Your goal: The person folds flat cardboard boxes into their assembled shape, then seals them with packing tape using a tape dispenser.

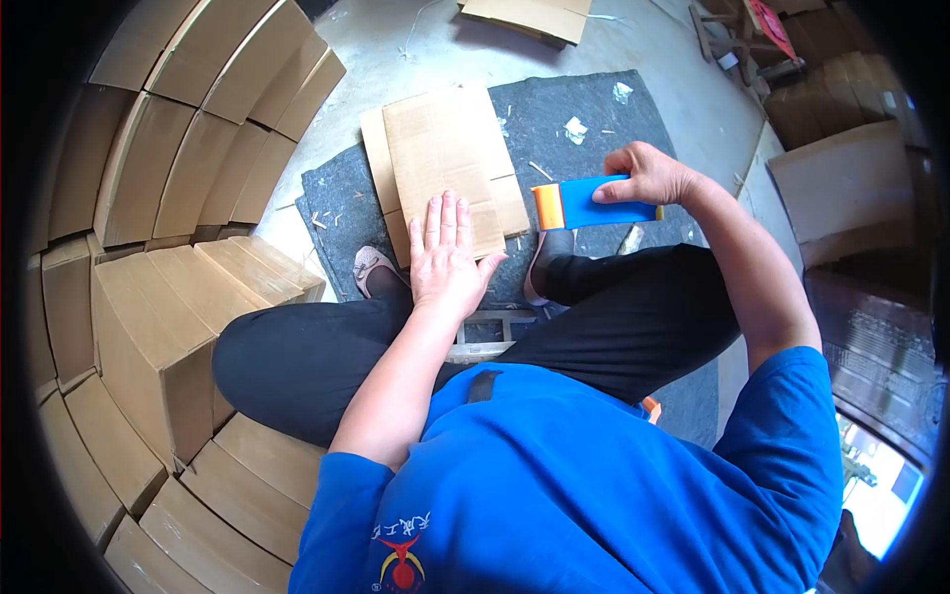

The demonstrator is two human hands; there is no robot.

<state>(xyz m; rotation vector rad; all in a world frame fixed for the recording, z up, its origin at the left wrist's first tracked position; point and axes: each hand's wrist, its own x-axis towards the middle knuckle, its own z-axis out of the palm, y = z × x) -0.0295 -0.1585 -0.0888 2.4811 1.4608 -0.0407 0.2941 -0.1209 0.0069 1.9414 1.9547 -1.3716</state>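
My left hand (445, 259) lies flat, fingers stretched out, on the near end of a folded cardboard box (440, 139). The flattened box rests on a dark mat (594, 109) between my feet, with its lower flaps showing at both sides. To the right of the box, my right hand (645, 180) is closed around a blue tape dispenser (592, 198) with orange ends. The dispenser is held above the mat and apart from the cardboard. Part of its far end is hidden by my hand.
Stacked cardboard boxes (158, 297) rise close on my left. More flat cardboard (534, 14) lies on the floor ahead. On the right, a cardboard sheet (841, 188) leans near dark piled items. Small scraps (575, 130) are scattered over the mat.
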